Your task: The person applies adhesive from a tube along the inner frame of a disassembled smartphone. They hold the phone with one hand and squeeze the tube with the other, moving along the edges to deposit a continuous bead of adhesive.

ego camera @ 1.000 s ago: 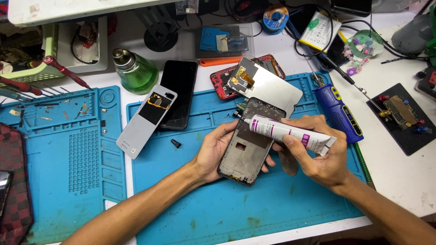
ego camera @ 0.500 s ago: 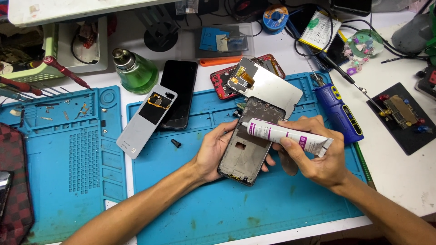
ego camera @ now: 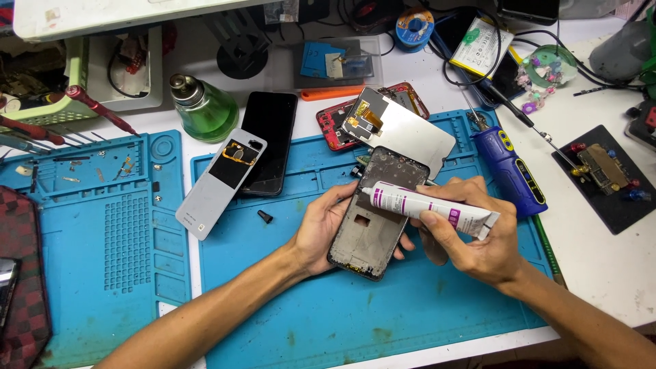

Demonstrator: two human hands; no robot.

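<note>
My left hand (ego camera: 320, 229) grips the left edge of a dark, bare phone frame (ego camera: 372, 225) and holds it tilted over the blue work mat (ego camera: 307, 307). My right hand (ego camera: 471, 236) holds a white glue tube with purple stripes (ego camera: 427, 206). The tube lies across the frame, with its nozzle touching the frame's left rim, close to the top. A small black cap (ego camera: 264, 216) lies on the mat to the left of my left hand.
A grey back cover (ego camera: 212, 188) and a black phone (ego camera: 268, 140) lie at the mat's upper left. A silver display panel (ego camera: 403, 130) rests on a red phone frame (ego camera: 335, 123). A blue soldering handle (ego camera: 511, 171), a green bottle (ego camera: 203, 108) and a second blue mat (ego camera: 89, 239) surround them.
The tube's nozzle has slid a little down the frame's left rim. Both hands stay on the frame and tube.
</note>
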